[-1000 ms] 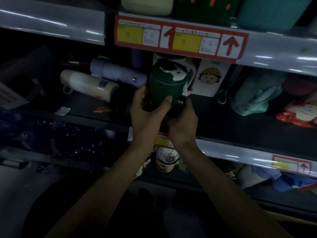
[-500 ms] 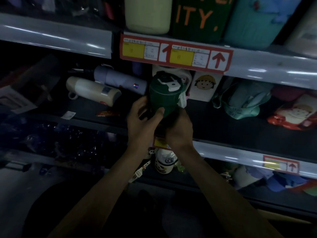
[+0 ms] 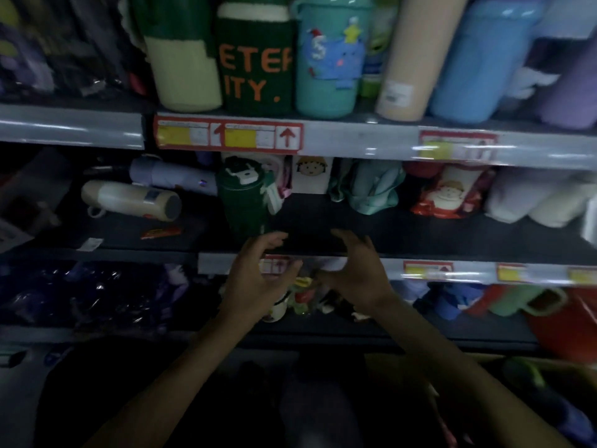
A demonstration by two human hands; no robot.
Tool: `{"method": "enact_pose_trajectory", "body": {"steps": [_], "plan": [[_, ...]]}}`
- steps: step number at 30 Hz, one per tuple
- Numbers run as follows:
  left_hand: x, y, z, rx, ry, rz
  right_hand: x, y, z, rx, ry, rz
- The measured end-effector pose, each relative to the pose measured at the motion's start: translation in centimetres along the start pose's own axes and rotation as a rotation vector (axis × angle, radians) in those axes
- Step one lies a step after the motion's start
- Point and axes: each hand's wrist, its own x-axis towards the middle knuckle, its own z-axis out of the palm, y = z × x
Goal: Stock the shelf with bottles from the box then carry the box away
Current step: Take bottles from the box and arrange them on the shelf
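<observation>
Left hand (image 3: 258, 279): fingers spread and curled, empty, held in front of the middle shelf's front edge (image 3: 371, 258), just below the dark green bottle (image 3: 247, 202). No contact with the bottle visible; fingertips sit just under its base. Right hand (image 3: 358, 273): likewise spread wide, fingers curled, empty, level with the left hand and near it, a gap between the two.

Dark green bottle stands upright on the middle shelf near its front edge, white flip catch on the dark lid, a pale tag hanging at its right side. Left of it, a cream bottle (image 3: 129, 200) lies on its side, loop end to the left, base toward the green bottle. Behind that, a lilac bottle (image 3: 172, 176) also lies flat. A small red packet (image 3: 161, 233) and a white slip (image 3: 90, 244) lie on the shelf in front of the cream bottle.

Right of the green bottle: white box with a cartoon face (image 3: 311, 174), then a teal bag (image 3: 368, 189), then a red cartoon pouch (image 3: 447, 195).

Upper shelf: cream-and-green cover (image 3: 184, 66), dark green cover lettered in orange (image 3: 255, 59), teal bottle with a blue patch (image 3: 329, 56), tan cylinder (image 3: 416, 56), blue cylinder (image 3: 475, 59). Red-bordered price tags (image 3: 229, 136) on its edge.

Bottom right, cardboard box (image 3: 484, 376), partly in frame, dim
</observation>
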Motion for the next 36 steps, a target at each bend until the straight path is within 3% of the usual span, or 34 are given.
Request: {"method": "enact_pose_trajectory", "body": {"steps": [5,12,19,27,36], "plan": [[-1.0,3.7,6.3,0.061,-0.294,0.142,-6.0,7.1,-6.5,-0.078,0.052,0.115],[-3.8,8.2,15.7,0.133,-0.573,0.397,-15.8,17.3,-15.3,-0.202,0.165,0.342],[-7.1,9.4,24.9,0.246,-0.902,0.4,-24.0,24.6,-19.8,-0.336,0.018,0.588],[-12.7,7.8,35.9,0.351,-1.088,0.45,-30.5,31.0,-15.9,-0.333,-0.324,0.71],[-16.6,7.7,46.6,0.781,-1.056,0.868,-34.9,32.2,-13.9,-0.475,-0.434,0.685]]}}
